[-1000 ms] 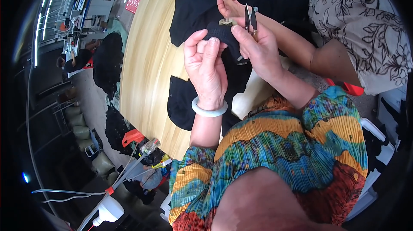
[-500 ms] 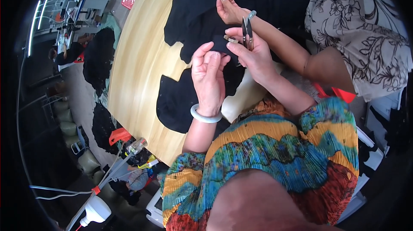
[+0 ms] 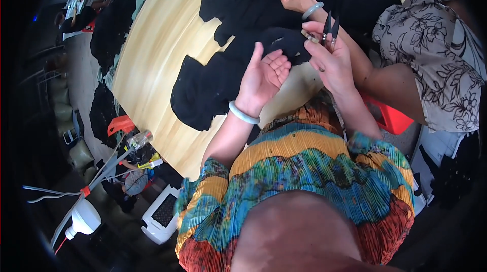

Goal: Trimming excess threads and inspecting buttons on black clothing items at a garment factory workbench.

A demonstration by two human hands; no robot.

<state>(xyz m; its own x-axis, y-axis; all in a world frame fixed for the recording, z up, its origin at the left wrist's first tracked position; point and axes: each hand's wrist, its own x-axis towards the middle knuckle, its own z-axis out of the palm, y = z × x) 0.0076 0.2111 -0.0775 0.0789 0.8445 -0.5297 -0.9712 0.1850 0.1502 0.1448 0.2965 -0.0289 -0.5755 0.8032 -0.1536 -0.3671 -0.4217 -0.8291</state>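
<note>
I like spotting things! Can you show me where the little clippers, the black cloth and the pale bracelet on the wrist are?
clippers (image 3: pixel 329 24), head view, on the dark blades above the right hand's fingers.
black cloth (image 3: pixel 213 89), head view, on the flat part lying on the table.
bracelet (image 3: pixel 242 115), head view, on the pale ring around the left wrist.
</note>
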